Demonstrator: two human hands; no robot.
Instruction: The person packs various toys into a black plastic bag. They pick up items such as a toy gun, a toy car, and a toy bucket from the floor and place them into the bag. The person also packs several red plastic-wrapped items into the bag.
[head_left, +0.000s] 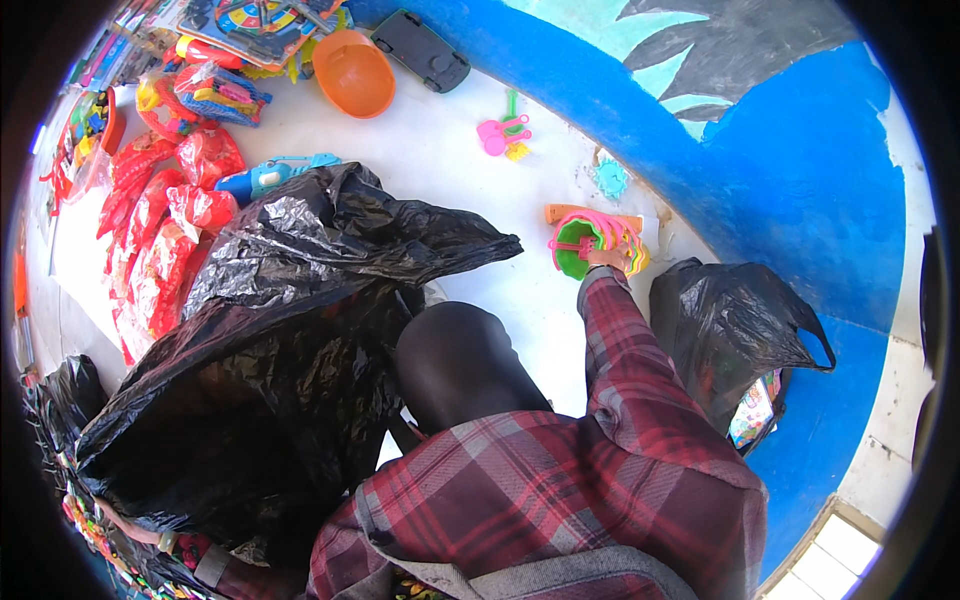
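My right hand (611, 257) reaches forward and grips the rims of a nested stack of toy sand buckets (576, 256), green, pink and yellow. The stack lies on its side, and its green inside faces me with a pink piece in it. At the lower left, my left hand (133, 527) holds the edge of a large black plastic bag (247, 420); its fingers are partly hidden by the plastic. The bag's wide mouth gapes towards me, and its inside is too dark to make out. An orange-brown piece (592, 217) lies just behind the buckets.
Another black plastic bag (720, 315) stands right of my arm. Pink toy shovels (504, 136), a turquoise mould (611, 178), an orange bowl (354, 73) and a dark toy car (421, 51) lie along the blue wall (810, 210). Red wrapped packages (161, 240) are heaped left.
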